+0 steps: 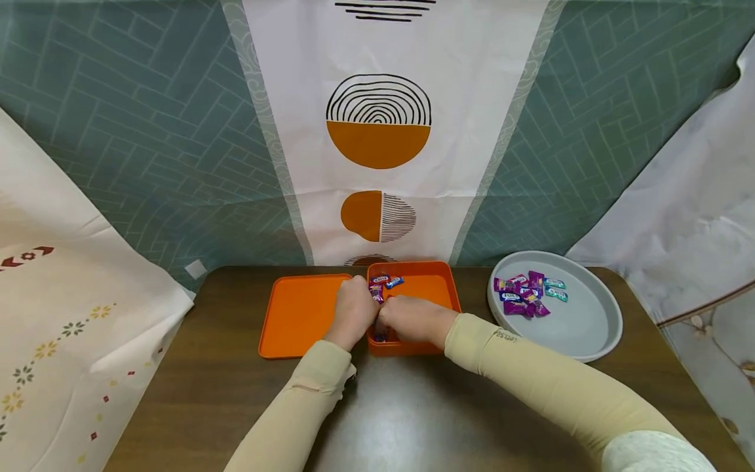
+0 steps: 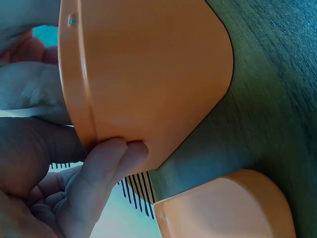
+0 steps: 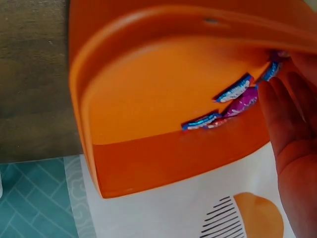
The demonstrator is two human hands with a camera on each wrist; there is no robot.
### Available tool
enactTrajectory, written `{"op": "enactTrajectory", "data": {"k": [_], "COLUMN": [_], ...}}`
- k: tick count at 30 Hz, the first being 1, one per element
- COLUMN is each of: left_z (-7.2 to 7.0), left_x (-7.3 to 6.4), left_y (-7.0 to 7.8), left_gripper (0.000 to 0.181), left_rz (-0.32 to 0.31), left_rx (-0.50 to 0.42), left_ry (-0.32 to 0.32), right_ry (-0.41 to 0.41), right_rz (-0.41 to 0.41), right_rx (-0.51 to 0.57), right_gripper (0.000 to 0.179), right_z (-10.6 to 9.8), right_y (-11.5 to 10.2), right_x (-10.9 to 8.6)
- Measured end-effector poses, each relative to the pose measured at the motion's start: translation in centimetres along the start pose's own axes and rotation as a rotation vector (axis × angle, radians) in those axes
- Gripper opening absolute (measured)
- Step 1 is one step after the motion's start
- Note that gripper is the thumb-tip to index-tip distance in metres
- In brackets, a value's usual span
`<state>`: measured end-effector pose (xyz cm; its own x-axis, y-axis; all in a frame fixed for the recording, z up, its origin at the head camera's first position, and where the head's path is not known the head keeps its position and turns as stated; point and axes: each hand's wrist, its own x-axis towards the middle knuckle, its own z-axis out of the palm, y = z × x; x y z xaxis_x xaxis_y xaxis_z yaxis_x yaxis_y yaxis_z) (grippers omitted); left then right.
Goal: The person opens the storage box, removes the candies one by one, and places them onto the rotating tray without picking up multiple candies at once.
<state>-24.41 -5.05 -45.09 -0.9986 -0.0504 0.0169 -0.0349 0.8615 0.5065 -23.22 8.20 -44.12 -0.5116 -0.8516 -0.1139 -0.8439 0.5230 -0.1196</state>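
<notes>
Watching from far, I find the wrapped candies (image 3: 242, 101) on the floor of the orange box (image 3: 158, 99), gathered near its left wall. I judge them light and rather firm, but with slippery wrappers, so the thumb and one finger should take each piece across its middle; a hold at the thin ends could slide. My right hand (image 1: 415, 319) is inside the box, its fingertips close beside the candies; whether they pinch one, I cannot tell. My left hand (image 1: 352, 307) is at the left wall, some fingertips against the outside; its grip I also cannot tell. To the left lies an orange tray (image 1: 301, 318); to the right, a grey tray (image 1: 590, 328) carries a candy pile (image 1: 525, 295).
</notes>
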Motion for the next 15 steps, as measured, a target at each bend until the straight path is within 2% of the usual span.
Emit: {"op": "enactTrajectory", "data": {"k": [9, 15], "left_z": [-0.41, -0.19], "left_x": [0.22, 0.14], "left_y": [0.40, 0.15], "left_gripper": [0.026, 0.030], "left_rz": [-0.015, -0.026], "left_rx": [-0.014, -0.003], "left_ry": [-0.011, -0.030], "right_ry": [-0.019, -0.053], "right_rz": [0.014, 0.069], "right_rx": [-0.044, -0.002], "right_gripper": [0.013, 0.009], "right_z": [0.07, 0.65], "right_y": [0.15, 0.19], "right_x": [0.29, 0.56]}}
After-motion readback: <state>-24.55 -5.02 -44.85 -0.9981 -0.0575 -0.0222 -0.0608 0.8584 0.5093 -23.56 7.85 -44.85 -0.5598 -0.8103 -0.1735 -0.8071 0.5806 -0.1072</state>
